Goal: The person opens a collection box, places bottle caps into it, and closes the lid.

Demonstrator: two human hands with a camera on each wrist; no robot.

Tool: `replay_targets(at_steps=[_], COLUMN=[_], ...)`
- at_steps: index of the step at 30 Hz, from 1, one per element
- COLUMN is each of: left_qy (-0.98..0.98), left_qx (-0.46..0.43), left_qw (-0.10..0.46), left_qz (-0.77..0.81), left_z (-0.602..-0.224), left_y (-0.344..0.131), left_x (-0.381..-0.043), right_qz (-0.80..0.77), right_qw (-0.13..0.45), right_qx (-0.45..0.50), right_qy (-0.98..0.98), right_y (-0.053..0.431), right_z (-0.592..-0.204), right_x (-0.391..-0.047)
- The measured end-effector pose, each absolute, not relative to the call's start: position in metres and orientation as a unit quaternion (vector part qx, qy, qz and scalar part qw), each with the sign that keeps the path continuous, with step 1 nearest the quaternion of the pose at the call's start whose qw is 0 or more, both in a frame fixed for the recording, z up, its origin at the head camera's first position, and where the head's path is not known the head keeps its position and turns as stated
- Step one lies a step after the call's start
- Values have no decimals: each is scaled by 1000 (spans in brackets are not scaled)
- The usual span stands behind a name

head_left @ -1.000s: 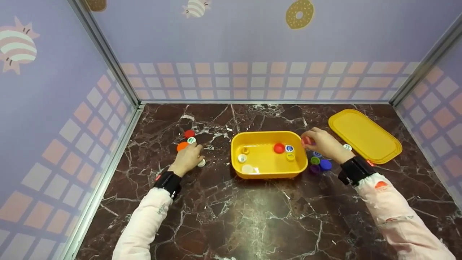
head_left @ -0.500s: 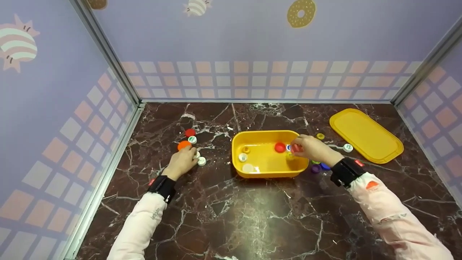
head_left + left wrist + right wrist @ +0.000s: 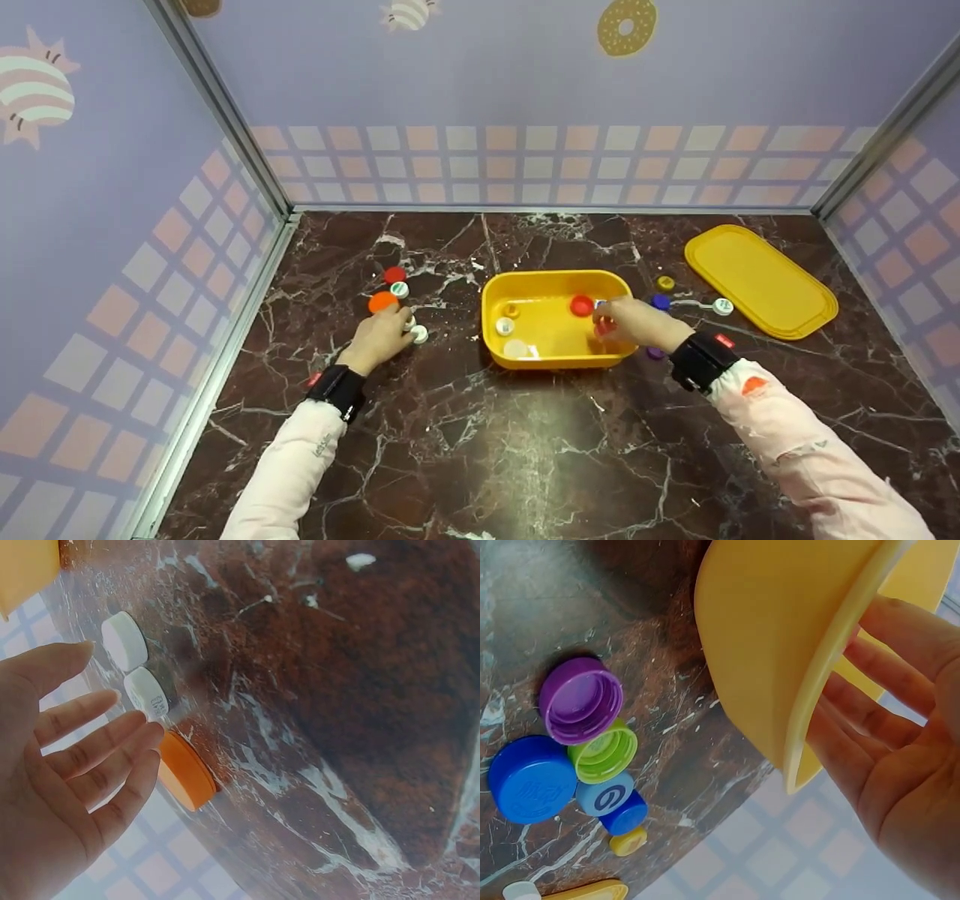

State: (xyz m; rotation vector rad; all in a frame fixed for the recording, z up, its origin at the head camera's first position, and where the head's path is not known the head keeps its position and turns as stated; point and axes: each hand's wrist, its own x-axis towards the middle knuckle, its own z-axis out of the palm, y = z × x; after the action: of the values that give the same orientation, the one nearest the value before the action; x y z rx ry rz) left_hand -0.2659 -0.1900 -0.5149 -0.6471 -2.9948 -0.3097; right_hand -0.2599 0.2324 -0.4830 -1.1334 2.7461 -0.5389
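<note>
My left hand [image 3: 377, 337] reaches down beside white bottle caps [image 3: 124, 641] and an orange bottle cap [image 3: 382, 302]. In the left wrist view its fingers are loosely spread and hold nothing; the fingertips are close to the nearer white cap [image 3: 146, 694]. My right hand [image 3: 643, 321] is over the right end of the yellow plastic box [image 3: 555, 363], fingers inside the rim. It pinches a red bottle cap [image 3: 604, 327], blurred, with only a sliver showing in the right wrist view. Inside the box lie another red cap [image 3: 581, 305], a white cap [image 3: 504, 326] and several others.
Right of the box stand purple [image 3: 581, 700], green [image 3: 607, 752] and blue caps [image 3: 532, 778]. A yellow lid [image 3: 761, 281] lies at the right, a white cap [image 3: 723, 306] beside it. A red cap [image 3: 394, 275] and a green-marked white cap [image 3: 399, 289] sit at the left.
My right hand has carried the red bottle cap leftward from the box's right edge to inside its rim. My left hand has shifted slightly left and stays by the white caps.
</note>
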Motion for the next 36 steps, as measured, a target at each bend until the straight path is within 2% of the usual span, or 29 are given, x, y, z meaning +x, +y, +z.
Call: replay_targets(at_steps=[13,27,36], left_qy=[-965,-961,-945], left_qx=[-237,-251,-297], left_qw=[8,-8,38], left_qz=[-114,-118,-130], left_z=[-518,-522,-525], left_y=[-179,-176,-176], left_x=[-268,-268,-267], right_qz=[-174,-154,-170], right_qw=[109,78,67], right_qx=[-334,-328,-327], right_qy=[920,929,927], right_y=[226,230,229], right_z=[-481,-479,-472], right_x=[-255,-258,-257])
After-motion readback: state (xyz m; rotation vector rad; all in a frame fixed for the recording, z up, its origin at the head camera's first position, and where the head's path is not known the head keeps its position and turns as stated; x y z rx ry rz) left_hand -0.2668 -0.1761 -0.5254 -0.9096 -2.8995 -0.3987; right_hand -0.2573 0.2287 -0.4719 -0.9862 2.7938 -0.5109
